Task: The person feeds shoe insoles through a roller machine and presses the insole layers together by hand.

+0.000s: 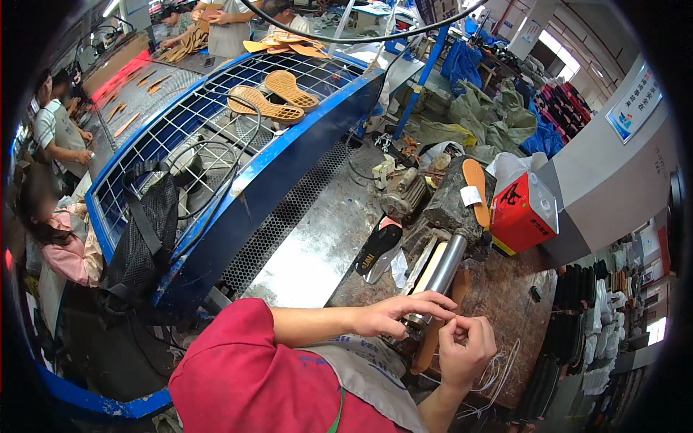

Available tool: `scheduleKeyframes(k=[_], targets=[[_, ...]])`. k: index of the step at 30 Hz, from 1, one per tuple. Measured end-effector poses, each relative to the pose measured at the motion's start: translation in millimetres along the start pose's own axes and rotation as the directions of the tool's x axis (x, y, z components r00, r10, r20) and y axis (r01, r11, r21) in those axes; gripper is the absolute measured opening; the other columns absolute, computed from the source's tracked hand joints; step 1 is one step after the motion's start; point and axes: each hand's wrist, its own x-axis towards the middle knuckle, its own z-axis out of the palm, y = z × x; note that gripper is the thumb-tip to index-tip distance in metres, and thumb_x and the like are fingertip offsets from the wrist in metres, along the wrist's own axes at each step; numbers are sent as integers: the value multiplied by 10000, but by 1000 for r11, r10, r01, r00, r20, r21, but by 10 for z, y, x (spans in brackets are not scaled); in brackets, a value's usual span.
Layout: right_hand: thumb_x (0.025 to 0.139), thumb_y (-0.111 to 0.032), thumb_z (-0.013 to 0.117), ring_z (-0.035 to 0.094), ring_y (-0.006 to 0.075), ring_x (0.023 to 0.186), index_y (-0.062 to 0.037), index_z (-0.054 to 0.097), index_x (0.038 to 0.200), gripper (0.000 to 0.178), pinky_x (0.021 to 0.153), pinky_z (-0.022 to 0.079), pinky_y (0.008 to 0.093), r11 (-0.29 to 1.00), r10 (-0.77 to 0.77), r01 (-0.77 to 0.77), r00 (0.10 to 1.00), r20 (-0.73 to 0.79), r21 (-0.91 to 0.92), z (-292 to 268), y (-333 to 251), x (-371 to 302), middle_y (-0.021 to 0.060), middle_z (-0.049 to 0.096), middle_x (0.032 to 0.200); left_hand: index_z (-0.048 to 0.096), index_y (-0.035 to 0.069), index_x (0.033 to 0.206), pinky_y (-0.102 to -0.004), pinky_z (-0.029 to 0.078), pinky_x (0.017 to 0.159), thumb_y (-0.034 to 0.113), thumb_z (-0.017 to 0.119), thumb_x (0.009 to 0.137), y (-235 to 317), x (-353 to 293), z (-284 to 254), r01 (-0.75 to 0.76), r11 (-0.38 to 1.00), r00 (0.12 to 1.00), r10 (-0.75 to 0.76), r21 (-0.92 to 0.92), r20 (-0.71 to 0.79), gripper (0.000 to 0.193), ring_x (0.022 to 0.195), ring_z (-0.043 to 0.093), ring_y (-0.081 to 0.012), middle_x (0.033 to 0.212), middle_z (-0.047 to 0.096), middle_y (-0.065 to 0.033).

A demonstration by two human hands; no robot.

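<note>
My left hand (406,314) reaches across the front end of a shiny metal roller (449,261), fingers stretched out and thumb apart, with no object visible in it. Its fingertips come close to my right hand (468,349), whose thumb and fingers are pinched together. Whatever they hold, if anything, is too small to make out. Under and beside the hands lies a tan insole (427,349), partly hidden by them. White cord (499,382) lies in loose loops on the worn bench (516,317) beside my right wrist.
Behind the roller sit a motor (406,193), a tan insole (475,189) with a white tag, and a red box (521,216). A black insole (375,249) lies left. Further left, a blue-framed wire rack (249,189) carries tan soles (263,106). Other people work beyond.
</note>
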Motion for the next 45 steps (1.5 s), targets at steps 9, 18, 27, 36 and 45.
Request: scheduleKeyframes(k=[9,18,27,36,45], targets=[[691,1,704,519,289,591,-67,521,721,198,564,426,415,999,43,-43,999,11,-23,8,25,-11,75,481,668,553,31,1446,-440,194,1245,232,594,611,-14,17,0,19,1000,1000,-19,1,20,860,1484,332,-311,1579,366,-164],[673,49,692,466,215,520,-48,499,719,221,497,367,364,1000,3,-4,999,-38,-12,25,33,-14,65,471,657,550,31,1455,-431,199,1244,238,599,600,33,10,-1,25,1000,1000,-25,7,13,881,1481,338,-306,1580,378,-157],[664,60,680,435,197,502,-47,498,709,216,479,346,339,1000,10,-10,999,-47,0,6,26,-7,65,459,653,583,25,1414,-441,191,1245,265,604,600,61,8,2,52,999,999,-52,-12,1,848,1482,337,-310,1578,376,-167],[644,18,679,481,275,560,-74,484,709,224,535,393,403,996,85,-84,996,-23,10,16,26,-4,60,452,653,600,22,1396,-439,223,1231,268,606,615,84,16,-25,65,988,998,-63,-138,16,819,1470,352,-295,1580,366,-155],[657,67,682,436,181,502,-41,499,722,222,477,343,328,1000,8,-7,998,-58,21,11,58,-30,65,462,660,578,-16,1407,-436,210,1237,312,626,630,86,-24,19,107,976,994,-110,-190,-5,845,1472,351,-317,1578,340,-194]])
